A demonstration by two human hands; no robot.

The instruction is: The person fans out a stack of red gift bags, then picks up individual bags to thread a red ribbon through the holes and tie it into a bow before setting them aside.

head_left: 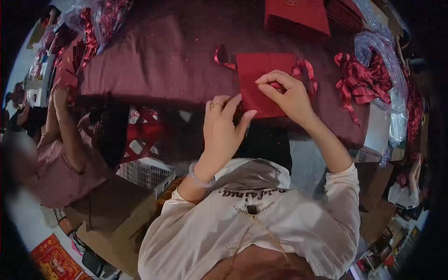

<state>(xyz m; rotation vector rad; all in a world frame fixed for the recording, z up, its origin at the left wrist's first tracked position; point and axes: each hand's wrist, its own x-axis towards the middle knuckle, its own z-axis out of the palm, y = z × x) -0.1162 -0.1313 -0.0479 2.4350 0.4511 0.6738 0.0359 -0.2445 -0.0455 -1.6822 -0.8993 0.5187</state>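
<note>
A red paper envelope or folder (pixel 261 100) lies flat at the near edge of the cloth-covered table. Red ribbon (pixel 225 59) curls out past its left side, and another ribbon length (pixel 311 74) loops out on the right. At the envelope's lower left edge is my left hand (pixel 224 123), its thumb on the paper and its fingertips at the side. Above the middle of the envelope, my right hand (pixel 287 95) has thumb and index finger pinched together. Some red shows inside that hand, but what the fingertips hold is too small to tell.
Stacked red folders (pixel 298 18) stand at the far right of the dark red tablecloth (pixel 154 56). A heap of red ribbon (pixel 366 79) lies beside clear plastic wrap (pixel 396 93). On the left, another person's hands (pixel 59 95) hold a red item. A white crate (pixel 147 172) sits below the table.
</note>
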